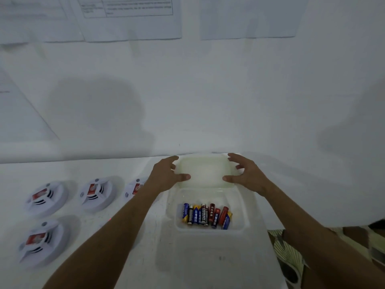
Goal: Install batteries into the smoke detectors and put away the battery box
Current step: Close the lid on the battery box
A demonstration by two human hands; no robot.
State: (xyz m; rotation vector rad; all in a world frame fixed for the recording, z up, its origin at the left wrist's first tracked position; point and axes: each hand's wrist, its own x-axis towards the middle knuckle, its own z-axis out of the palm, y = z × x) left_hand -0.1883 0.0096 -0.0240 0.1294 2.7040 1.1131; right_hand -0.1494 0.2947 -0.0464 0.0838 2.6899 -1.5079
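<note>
Battery box [210, 228] sits open on the white table [129, 236], near the middle of the view, hinged lid [205, 174] laid back on the far side of the tray toward the wall [198, 101]. Both hands are on that lid: left hand [166, 176] at its left edge, right hand [245, 174] at its right edge, thumbs on the near rim, fingers curved over the far corners. Looks like a light two-sided hold rather than a clamp; how firmly the fingers press I cannot tell. Gripping both ends makes sense — a thin plastic lid twists if swung from one side only. Whether the lid is on its way open or shut cannot be read from this; judged from the task, either fits. Batteries [206, 215] lie loose in a row in the tray, mixed blue, black and red cells, bunched toward the near wall of the box. Four smoke detectors sit left of the box, face up, red labels showing: nearest one [135, 188] just beside the box and partly hidden by the left forearm, next one [95, 193] further left, a third [46, 198] further still, and a fourth [40, 240] left of the box and closer to the person. Laid out in a grid well apart from each other — easy to reach one at a time. Whether any already has cells in it is not visible. Printed sheets [129, 17] hang on the wall above the box, text too blurred to read.
</note>
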